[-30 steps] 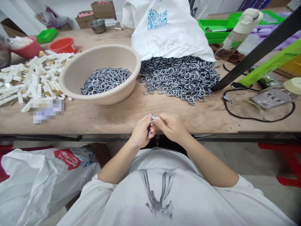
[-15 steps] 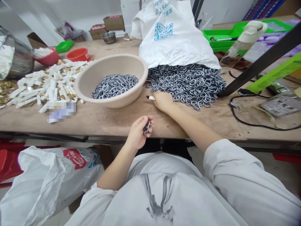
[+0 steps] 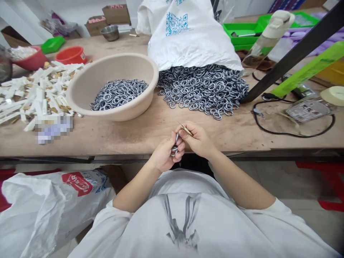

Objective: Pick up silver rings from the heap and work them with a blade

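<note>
Two bare hands of yours meet at the near edge of the wooden bench (image 3: 107,141). Your left hand (image 3: 163,154) pinches a grey ring (image 3: 176,138) between thumb and finger, with more rings (image 3: 174,151) tucked in its curled fingers; your right hand (image 3: 199,139) pinches a thin pointed tool (image 3: 185,128) just beside that ring. Ahead, a beige bowl (image 3: 120,116) holds loose rings, and right of it a ring heap (image 3: 204,91) lies at the mouth of a white sack (image 3: 196,50). White strips (image 3: 39,95) are strewn left of the bowl. On your right, a dark post (image 3: 290,55) slants up between the heap and a looped black cord (image 3: 285,133)
</note>
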`<state>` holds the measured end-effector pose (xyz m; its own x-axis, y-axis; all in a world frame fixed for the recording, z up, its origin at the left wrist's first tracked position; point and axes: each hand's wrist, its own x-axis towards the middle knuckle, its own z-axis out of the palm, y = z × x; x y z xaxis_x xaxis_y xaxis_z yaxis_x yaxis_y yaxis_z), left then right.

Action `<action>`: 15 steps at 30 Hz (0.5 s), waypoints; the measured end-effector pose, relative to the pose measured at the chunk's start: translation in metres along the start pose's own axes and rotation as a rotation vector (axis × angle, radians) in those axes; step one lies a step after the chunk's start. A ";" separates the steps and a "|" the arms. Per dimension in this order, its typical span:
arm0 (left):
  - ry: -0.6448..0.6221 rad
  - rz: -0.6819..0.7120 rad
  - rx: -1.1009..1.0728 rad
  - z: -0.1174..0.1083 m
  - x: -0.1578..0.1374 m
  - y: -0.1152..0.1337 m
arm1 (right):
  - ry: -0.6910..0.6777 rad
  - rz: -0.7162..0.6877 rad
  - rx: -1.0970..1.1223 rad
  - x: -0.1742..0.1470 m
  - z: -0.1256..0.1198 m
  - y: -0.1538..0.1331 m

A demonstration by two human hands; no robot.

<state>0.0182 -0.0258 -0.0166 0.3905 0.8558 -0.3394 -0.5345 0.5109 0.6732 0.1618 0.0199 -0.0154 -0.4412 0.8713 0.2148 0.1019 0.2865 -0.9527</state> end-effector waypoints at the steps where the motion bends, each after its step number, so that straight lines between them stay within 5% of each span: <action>1: 0.040 0.044 0.003 0.002 -0.001 -0.002 | 0.011 -0.004 0.008 -0.002 0.001 0.001; 8: 0.177 0.200 0.122 0.008 -0.003 -0.011 | 0.099 0.115 0.093 -0.007 0.005 -0.007; 11: 0.268 0.233 0.098 0.009 -0.003 -0.011 | 0.175 -0.009 -0.184 -0.012 0.002 -0.011; 15: 0.356 0.296 0.082 0.010 -0.001 -0.009 | 0.049 -0.154 -0.554 -0.025 0.003 -0.012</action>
<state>0.0306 -0.0321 -0.0159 -0.0593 0.9457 -0.3196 -0.5174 0.2447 0.8200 0.1687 -0.0067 -0.0097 -0.4472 0.8167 0.3647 0.4977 0.5659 -0.6573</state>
